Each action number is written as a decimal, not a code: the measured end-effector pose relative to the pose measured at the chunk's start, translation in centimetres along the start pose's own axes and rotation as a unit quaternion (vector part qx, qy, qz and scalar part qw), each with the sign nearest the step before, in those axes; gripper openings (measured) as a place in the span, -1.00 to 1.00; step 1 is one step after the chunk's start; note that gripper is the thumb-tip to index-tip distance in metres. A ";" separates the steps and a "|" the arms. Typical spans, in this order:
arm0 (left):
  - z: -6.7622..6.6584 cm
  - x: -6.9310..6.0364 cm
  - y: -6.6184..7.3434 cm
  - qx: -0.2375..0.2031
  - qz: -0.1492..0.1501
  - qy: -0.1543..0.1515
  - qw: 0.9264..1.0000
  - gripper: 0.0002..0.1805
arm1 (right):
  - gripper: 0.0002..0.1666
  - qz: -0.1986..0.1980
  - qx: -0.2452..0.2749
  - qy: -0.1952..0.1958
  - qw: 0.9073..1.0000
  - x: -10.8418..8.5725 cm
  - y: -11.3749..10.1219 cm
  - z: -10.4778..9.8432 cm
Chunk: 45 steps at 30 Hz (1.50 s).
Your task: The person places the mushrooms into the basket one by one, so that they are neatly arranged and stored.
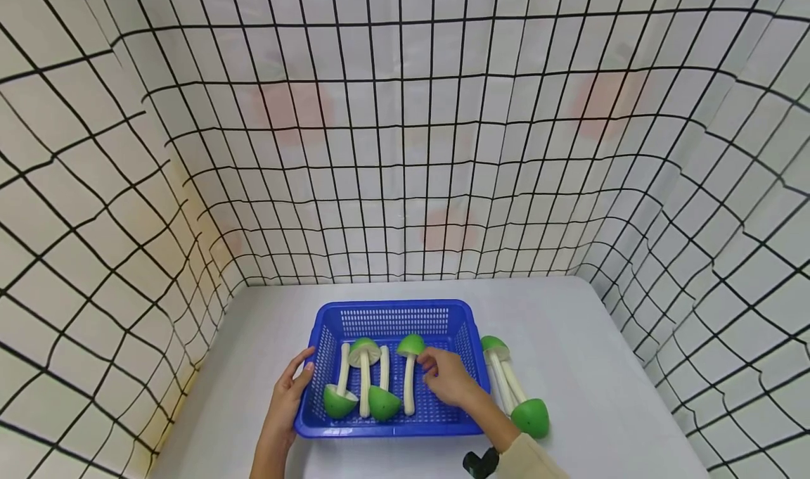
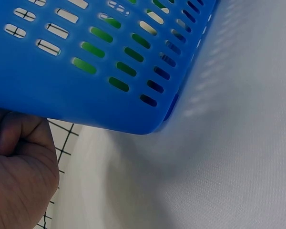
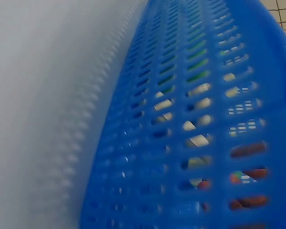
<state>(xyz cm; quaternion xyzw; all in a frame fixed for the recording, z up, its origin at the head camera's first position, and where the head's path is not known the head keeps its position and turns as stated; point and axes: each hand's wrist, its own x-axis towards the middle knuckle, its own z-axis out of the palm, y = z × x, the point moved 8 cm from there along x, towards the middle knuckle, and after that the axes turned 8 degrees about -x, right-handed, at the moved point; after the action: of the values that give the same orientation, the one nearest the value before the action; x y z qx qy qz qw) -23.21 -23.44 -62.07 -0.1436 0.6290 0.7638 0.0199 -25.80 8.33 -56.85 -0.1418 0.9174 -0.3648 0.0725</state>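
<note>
A blue plastic basket [image 1: 392, 430] with slotted walls holds several toy mushrooms with green caps and pale stems, laid side by side with caps at alternating ends. My left hand [image 1: 286, 398] grips the basket's left rim; the left wrist view shows its curled fingers [image 2: 24, 136] against the blue edge. Inside the basket, my right hand [image 1: 451, 377] hovers at the cap of the rightmost mushroom [image 1: 409, 377], thumb and fingers loosely bent and apart. Through the basket wall [image 3: 148, 157] in the right wrist view, only bits of fingers show.
Two more mushrooms [image 1: 530, 417] lie crosswise on the white table [image 1: 588, 366], right of the basket. Black netting [image 1: 405, 183] over white cloth encloses the back and both sides. A small black object [image 1: 481, 463] sits by the right sleeve [image 1: 530, 459].
</note>
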 end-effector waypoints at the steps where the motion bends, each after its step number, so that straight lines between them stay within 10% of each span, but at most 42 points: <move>1: 0.0 0.0 0.0 0.000 -0.001 0.001 1.000 -0.38 | -0.64 -0.001 0.000 0.003 1.000 -0.1 0.0 -0.3; 16: 0.1 -0.1 0.1 0.008 0.001 -0.003 1.000 -0.37 | -0.69 0.002 0.014 0.105 0.994 -1.1 0.7 -5.8; 45: 0.0 0.1 0.3 0.013 0.000 0.003 1.000 -0.39 | -0.49 0.047 0.038 0.156 0.986 -4.1 7.7 -10.3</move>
<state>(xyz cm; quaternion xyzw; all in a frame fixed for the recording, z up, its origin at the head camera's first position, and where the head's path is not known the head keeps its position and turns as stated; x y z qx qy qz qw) -23.33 -23.50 -61.83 -0.1456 0.6386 0.7554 0.0204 -25.96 21.68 -54.59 -0.0367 0.9086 -0.4132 -0.0489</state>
